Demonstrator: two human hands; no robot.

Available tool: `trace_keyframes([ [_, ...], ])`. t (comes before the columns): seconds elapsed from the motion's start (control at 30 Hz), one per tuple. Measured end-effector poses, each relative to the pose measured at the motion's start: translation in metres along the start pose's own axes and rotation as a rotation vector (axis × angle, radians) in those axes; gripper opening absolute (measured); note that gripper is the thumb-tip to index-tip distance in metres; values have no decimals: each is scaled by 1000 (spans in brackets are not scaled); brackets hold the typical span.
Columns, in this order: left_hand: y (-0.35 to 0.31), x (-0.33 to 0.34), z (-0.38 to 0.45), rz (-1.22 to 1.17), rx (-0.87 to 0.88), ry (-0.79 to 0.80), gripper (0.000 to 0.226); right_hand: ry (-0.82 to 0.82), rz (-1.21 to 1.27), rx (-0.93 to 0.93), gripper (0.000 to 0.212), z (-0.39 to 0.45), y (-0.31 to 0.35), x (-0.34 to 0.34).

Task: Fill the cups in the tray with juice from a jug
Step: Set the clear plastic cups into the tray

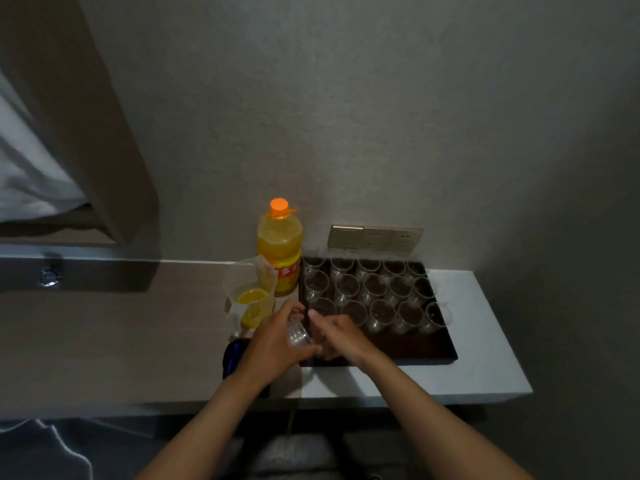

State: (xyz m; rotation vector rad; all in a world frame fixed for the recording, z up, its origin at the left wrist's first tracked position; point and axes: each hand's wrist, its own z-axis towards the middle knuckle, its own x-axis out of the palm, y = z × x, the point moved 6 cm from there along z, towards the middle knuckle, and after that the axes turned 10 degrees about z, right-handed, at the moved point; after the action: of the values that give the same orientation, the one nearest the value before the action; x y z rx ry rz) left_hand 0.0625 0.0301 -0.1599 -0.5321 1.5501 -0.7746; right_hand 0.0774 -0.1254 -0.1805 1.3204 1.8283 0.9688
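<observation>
Clear plastic cups (298,332) are being gripped by the left hand (277,337), seemingly separated by the right hand's (334,336) curled fingers for the tray (429,351).

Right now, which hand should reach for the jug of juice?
Left, probably. The jug stands just left of the tray, right ahead of the left hand. That hand holds stacked clear cups, though, so it must release them first. The right hand would need to cross over.
</observation>
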Motion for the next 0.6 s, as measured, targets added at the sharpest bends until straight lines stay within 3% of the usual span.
trace_keyframes([
  [0.27,-23,21,11,-17,24,11,77,129,-9,13,68,-9,3,-26],
  [0.6,-47,55,17,-15,43,38,93,150,15,49,55,-14,-11,-70],
])
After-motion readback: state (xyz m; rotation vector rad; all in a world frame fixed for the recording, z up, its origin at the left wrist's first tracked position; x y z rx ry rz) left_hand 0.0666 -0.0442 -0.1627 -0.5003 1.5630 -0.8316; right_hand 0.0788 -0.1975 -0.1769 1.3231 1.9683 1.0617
